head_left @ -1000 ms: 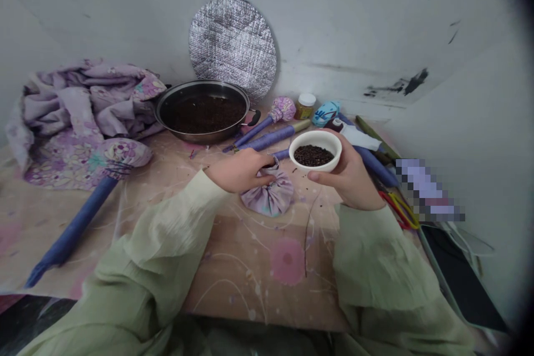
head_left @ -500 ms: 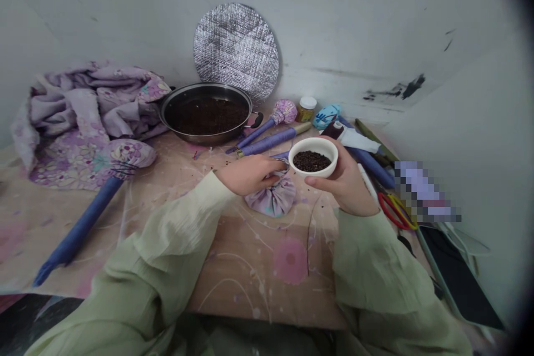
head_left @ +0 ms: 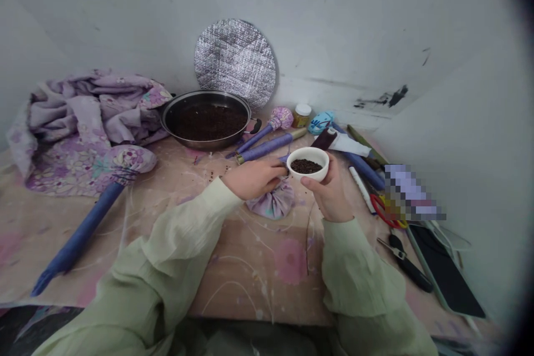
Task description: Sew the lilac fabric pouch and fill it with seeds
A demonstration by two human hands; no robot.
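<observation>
My right hand (head_left: 331, 194) grips a small white bowl (head_left: 319, 175) partly filled with dark brown grains (head_left: 305, 166), its mouth tipped slightly toward me. Just left of it, my left hand (head_left: 255, 179) is closed at the top of a gathered lilac cloth pouch (head_left: 273, 203) on the table. The fingertips and the pouch's opening are mostly hidden behind the hand and the bowl's edge.
A dark pan (head_left: 204, 142) of brown grains stands behind, before a silver round mat (head_left: 236, 61). Lilac cloth (head_left: 83, 122) and a blue-wrapped, cloth-headed stick (head_left: 87, 233) lie left. Scissors (head_left: 386, 211), a seam ripper-like black tool (head_left: 411, 270) and a phone (head_left: 448, 270) lie right.
The bowl in my right hand has come slightly left, closer to my left hand and the pouch. My left hand keeps its hold. The whole view has shifted a little.
</observation>
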